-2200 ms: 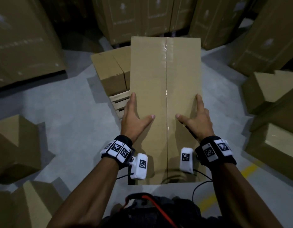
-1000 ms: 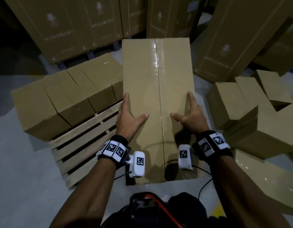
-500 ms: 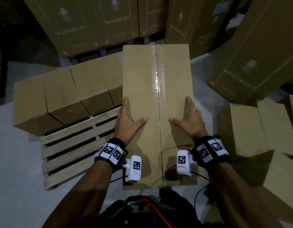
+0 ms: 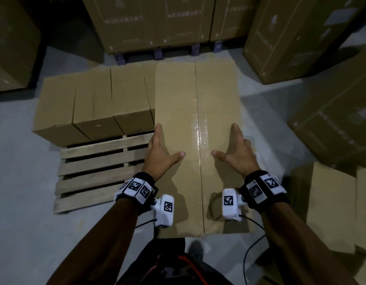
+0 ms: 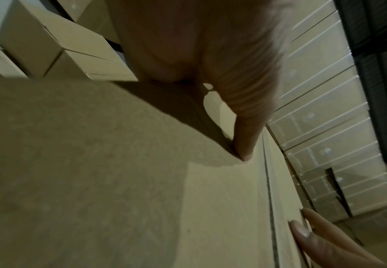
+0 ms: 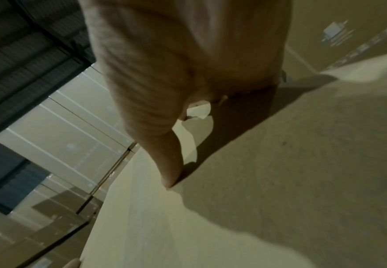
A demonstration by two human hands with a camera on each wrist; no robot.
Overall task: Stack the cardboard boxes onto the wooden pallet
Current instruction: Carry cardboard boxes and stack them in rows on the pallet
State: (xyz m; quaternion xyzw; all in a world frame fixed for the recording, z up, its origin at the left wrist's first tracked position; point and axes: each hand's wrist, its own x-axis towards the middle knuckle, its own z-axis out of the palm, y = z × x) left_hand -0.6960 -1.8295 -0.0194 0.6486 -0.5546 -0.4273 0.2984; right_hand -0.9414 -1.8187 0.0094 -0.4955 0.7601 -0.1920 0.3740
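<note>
I carry a long taped cardboard box (image 4: 196, 120) lengthwise in front of me. My left hand (image 4: 163, 149) presses its left edge and my right hand (image 4: 229, 147) its right edge, fingers straight down the sides, thumbs spread on top. It hangs over the right part of the wooden pallet (image 4: 95, 167), hiding that part. A row of three boxes (image 4: 91, 108) stands on the pallet's far half, just left of the carried box. The left wrist view shows my thumb (image 5: 245, 136) on the box top (image 5: 96, 181); the right wrist view shows the other thumb (image 6: 167, 159) on it.
Tall stacks of large cartons (image 4: 157, 23) stand behind the pallet, with more at the right (image 4: 301, 38) and far left (image 4: 11, 38). Loose boxes (image 4: 330, 206) lie on the floor at my right. Grey floor (image 4: 23, 202) shows left of the pallet.
I have turned toward the pallet with the box in both hands. The pallet and its row of boxes now sit square in front, and the carried box lines up beside that row.
</note>
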